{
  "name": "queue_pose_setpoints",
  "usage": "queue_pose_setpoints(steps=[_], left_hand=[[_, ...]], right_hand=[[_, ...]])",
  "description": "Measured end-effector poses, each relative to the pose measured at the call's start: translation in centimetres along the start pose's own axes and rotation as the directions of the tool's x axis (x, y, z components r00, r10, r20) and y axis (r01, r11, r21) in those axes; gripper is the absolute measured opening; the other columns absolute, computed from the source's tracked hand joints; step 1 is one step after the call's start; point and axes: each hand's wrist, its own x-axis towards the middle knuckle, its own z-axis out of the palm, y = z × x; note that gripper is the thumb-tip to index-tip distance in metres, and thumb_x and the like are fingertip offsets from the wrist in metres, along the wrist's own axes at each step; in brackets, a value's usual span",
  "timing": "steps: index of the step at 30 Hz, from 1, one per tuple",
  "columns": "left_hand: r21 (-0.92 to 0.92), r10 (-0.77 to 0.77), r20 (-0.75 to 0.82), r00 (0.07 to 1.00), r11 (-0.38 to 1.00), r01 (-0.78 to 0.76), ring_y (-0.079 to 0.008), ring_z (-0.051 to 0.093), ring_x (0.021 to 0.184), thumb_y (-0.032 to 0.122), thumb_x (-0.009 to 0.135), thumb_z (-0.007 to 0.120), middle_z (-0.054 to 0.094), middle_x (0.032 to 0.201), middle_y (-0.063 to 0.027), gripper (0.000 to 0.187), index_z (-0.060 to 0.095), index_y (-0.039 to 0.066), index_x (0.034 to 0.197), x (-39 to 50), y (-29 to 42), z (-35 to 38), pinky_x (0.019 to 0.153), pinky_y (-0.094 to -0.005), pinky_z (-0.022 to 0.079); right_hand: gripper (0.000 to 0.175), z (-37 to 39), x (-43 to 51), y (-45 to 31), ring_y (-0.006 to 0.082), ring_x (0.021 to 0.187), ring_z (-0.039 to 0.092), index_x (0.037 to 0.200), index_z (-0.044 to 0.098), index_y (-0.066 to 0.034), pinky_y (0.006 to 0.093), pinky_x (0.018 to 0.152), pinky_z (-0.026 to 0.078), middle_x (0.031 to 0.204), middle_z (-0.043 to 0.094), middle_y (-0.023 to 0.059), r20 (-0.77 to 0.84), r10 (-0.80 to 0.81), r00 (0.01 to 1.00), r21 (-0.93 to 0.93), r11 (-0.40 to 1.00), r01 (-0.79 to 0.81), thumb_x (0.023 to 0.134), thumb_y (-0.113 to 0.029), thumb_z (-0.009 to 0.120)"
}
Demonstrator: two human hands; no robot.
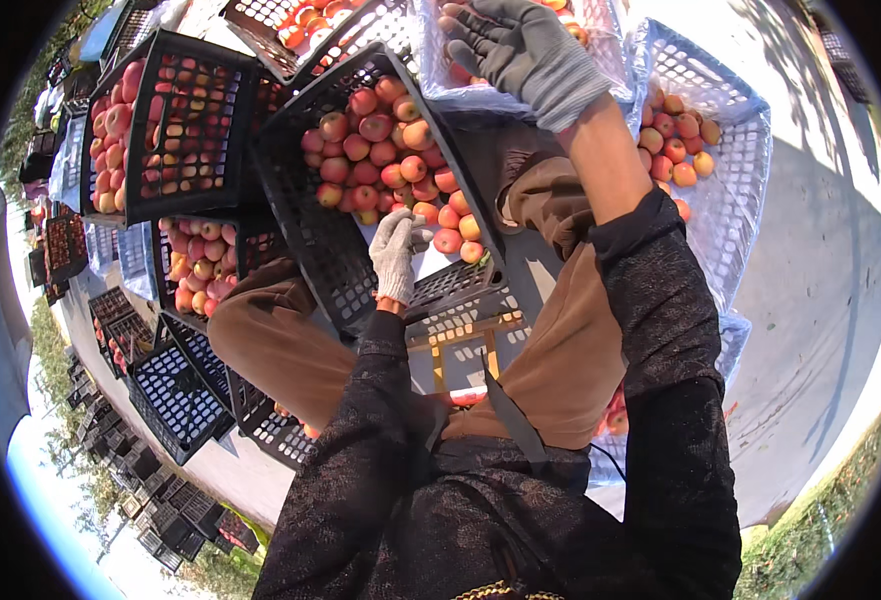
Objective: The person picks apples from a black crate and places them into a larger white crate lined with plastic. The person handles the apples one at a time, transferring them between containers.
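Note:
My left hand (397,251), in a pale knitted glove, is inside a black plastic crate (290,217) tilted between my knees. Its fingers are curled at the near edge of a heap of red-and-yellow apples (369,146); whether they grip one is hidden. My right hand (526,64), wearing a grey glove with a ribbed cuff, reaches forward over a crate lined with clear plastic film (455,94). Its fingers are extended and nothing shows in them. Apples in that lined crate are partly covered by the hand.
At right stands another film-lined crate (725,187) holding some apples. Stacked black crates of apples (192,127) rise at left, with a bare black crate (177,397) below them. A yellow-legged stand (491,349) shows between my legs. Concrete ground (808,300) stretches to the right.

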Motion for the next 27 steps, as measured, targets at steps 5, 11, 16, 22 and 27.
queue_pose_setpoints(steps=[5,11,16,22,27], left_hand=[[0.202,-0.138,-0.429,0.893,0.948,0.244,-0.0145,0.066,0.069,0.011,0.092,0.063,0.069,0.086,-0.0045,0.022,0.065,0.005,0.113,3.5,-3.1,-8.6,0.058,-0.0263,0.050],[0.460,-0.063,-0.149,0.987,0.879,0.126,-0.0122,0.064,0.070,0.009,0.089,0.065,0.068,0.089,-0.0048,0.027,0.065,0.000,0.114,6.2,-9.1,-7.7,0.060,-0.0252,0.048],[0.706,-0.160,-0.129,0.979,0.679,0.204,-0.0216,0.067,0.081,0.027,0.081,0.074,0.071,0.092,-0.0093,0.036,0.069,0.000,0.105,7.4,-10.9,-3.9,0.077,-0.0335,0.052],[0.899,-0.356,-0.118,0.927,0.359,0.252,-0.0377,0.058,0.118,0.041,0.063,0.083,0.057,0.127,-0.0244,0.079,0.054,0.002,0.126,6.1,-10.4,-0.3,0.097,-0.0419,0.050],[0.864,-0.415,-0.043,0.909,0.442,0.243,-0.0336,0.067,0.096,0.041,0.070,0.081,0.067,0.112,-0.0169,0.066,0.060,0.004,0.121,6.7,-8.8,-0.4,0.079,-0.0399,0.056]], right_hand=[[0.018,0.2,1.4,-3.3,0.0261,0.095,0.070,0.107,0.068,-0.0026,0.0416,0.077,0.060,0.102,0.073,0.0122,0.032,0.028,0.999,0.003,1.000,-0.028,0.092,-0.009,0.060],[0.018,2.7,2.6,-1.3,0.0269,0.093,0.071,0.105,0.068,-0.0008,0.0411,0.078,0.060,0.100,0.072,0.0134,-0.039,0.060,0.997,0.004,0.998,-0.060,0.094,-0.010,0.058],[0.019,4.2,2.3,-0.7,0.0262,0.091,0.071,0.104,0.068,0.0007,0.0402,0.077,0.060,0.099,0.072,0.0148,-0.031,0.059,0.998,-0.020,0.998,-0.060,0.094,-0.009,0.055],[0.020,5.4,2.8,0.0,0.0256,0.090,0.070,0.102,0.069,0.0006,0.0395,0.075,0.060,0.097,0.072,0.0137,-0.053,0.069,0.996,0.007,0.998,-0.069,0.093,-0.011,0.056],[0.019,5.5,3.3,0.4,0.0261,0.090,0.070,0.103,0.069,0.0004,0.0409,0.075,0.059,0.096,0.072,0.0129,-0.054,0.071,0.996,-0.028,0.997,-0.073,0.092,-0.011,0.057]])
